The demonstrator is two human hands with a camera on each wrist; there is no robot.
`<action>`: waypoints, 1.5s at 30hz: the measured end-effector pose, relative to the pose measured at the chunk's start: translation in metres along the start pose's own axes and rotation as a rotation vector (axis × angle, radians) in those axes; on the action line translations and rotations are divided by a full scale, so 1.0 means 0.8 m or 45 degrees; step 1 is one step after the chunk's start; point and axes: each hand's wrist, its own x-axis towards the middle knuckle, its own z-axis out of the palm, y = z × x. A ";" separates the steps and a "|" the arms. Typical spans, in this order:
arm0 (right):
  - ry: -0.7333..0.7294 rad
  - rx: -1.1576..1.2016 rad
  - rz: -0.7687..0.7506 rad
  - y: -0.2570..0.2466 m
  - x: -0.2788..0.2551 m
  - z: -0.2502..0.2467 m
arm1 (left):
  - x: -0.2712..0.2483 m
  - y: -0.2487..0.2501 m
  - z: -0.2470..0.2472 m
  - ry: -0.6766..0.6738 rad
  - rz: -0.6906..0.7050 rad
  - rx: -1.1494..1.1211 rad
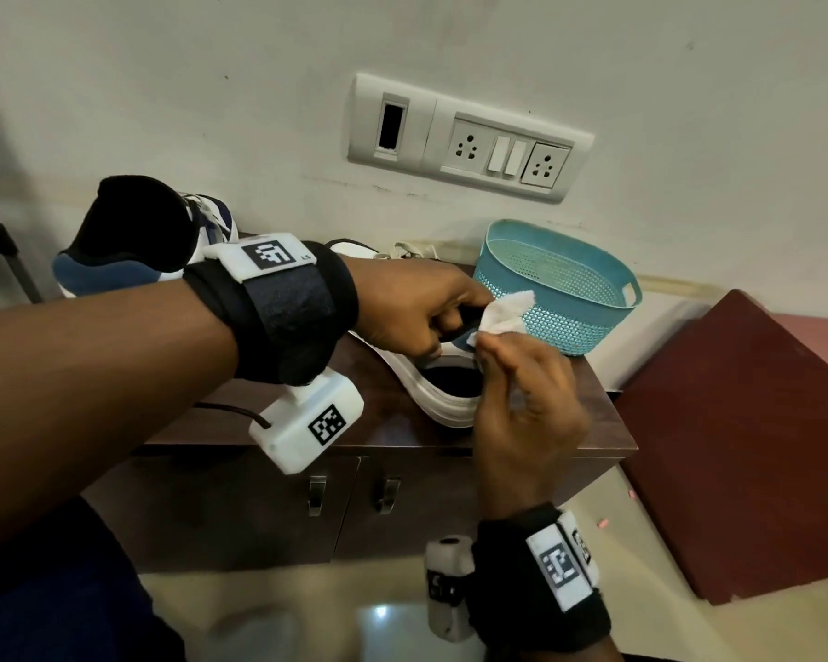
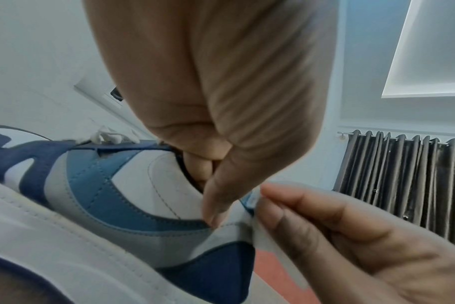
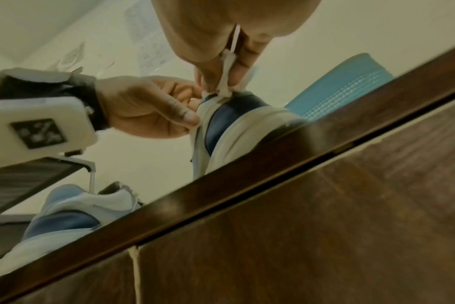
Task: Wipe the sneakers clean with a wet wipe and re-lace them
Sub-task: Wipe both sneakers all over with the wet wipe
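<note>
Head view: white and blue leather sneaker (image 1: 443, 391) on dark brown wooden desk (image 1: 388, 422), heel toward near edge, long axis running to wall. Left hand (image 1: 402, 308) grips collar. Right hand (image 1: 522, 398) pinches white wet wipe (image 1: 505, 312) at heel. Second sneaker (image 1: 139, 241) at far left. Turquoise perforated plastic basket (image 1: 565, 298) beside; contents not visible.

Left wrist view: thumb (image 2: 216, 207) outside collar, fingers inside.

Right wrist view: wipe (image 3: 227, 82) touching heel top.

Home room, likely a bedroom or living space. I'm at a dark wood cabinet (image 1: 450, 494) with 2 doors and metal handles. Painted wall behind has a white switchboard (image 1: 469, 138) with 2 sockets. Grey pleated curtains (image 2: 403, 179) on a rod. Glossy tiled floor (image 1: 665, 628), teal plastic basket (image 1: 570, 298) on the worktop.
</note>
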 end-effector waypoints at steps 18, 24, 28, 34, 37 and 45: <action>-0.095 0.203 0.065 0.031 -0.002 -0.013 | -0.002 0.001 0.003 0.080 -0.072 0.019; -0.157 0.206 0.342 0.056 0.003 -0.019 | -0.004 0.003 0.005 0.086 -0.079 0.021; 0.063 0.488 0.504 0.048 0.009 -0.030 | -0.005 0.004 0.005 0.103 -0.082 0.053; -0.054 0.407 0.346 0.027 0.001 -0.015 | -0.003 0.004 0.004 0.085 -0.085 0.037; -0.052 0.280 0.276 0.040 -0.008 -0.021 | -0.005 0.004 0.005 0.093 -0.087 0.035; -0.149 0.128 0.040 0.048 -0.008 -0.034 | -0.004 0.005 0.004 0.086 -0.081 0.030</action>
